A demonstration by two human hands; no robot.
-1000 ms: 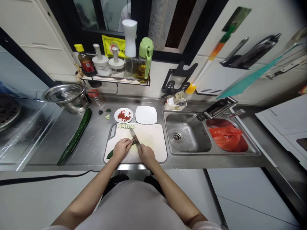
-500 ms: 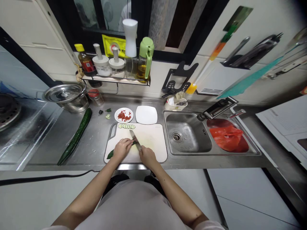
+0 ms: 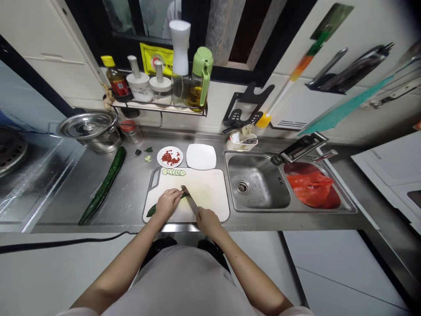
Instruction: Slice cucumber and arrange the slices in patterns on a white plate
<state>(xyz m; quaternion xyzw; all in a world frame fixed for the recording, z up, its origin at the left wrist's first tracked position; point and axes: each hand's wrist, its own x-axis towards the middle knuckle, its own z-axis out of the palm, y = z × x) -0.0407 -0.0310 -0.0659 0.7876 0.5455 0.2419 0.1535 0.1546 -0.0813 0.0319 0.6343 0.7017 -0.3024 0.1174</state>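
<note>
1. Cutting board (image 3: 213, 206) on desk (image 3: 131, 186), just below frame centre.
2. Cucumber slices (image 3: 173, 172): row on board, upper left part.
3. Cut cucumber (image 3: 151, 211) on board, lower left to middle, under left hand (image 3: 169, 202).
4. Knife (image 3: 191, 202) at its right end, handle in right hand (image 3: 208, 220).
5. Behind board: plate (image 3: 160, 158) with chopped pieces (image 3: 167, 158) on it; second plate (image 3: 201, 156) just right.
6. Whole cucumber (image 3: 103, 188) left of board; pot (image 3: 107, 142) behind it, jar (image 3: 132, 132) right of pot.
7. Sink (image 3: 263, 188) right of board, bag (image 3: 311, 188) in right basin.
</note>
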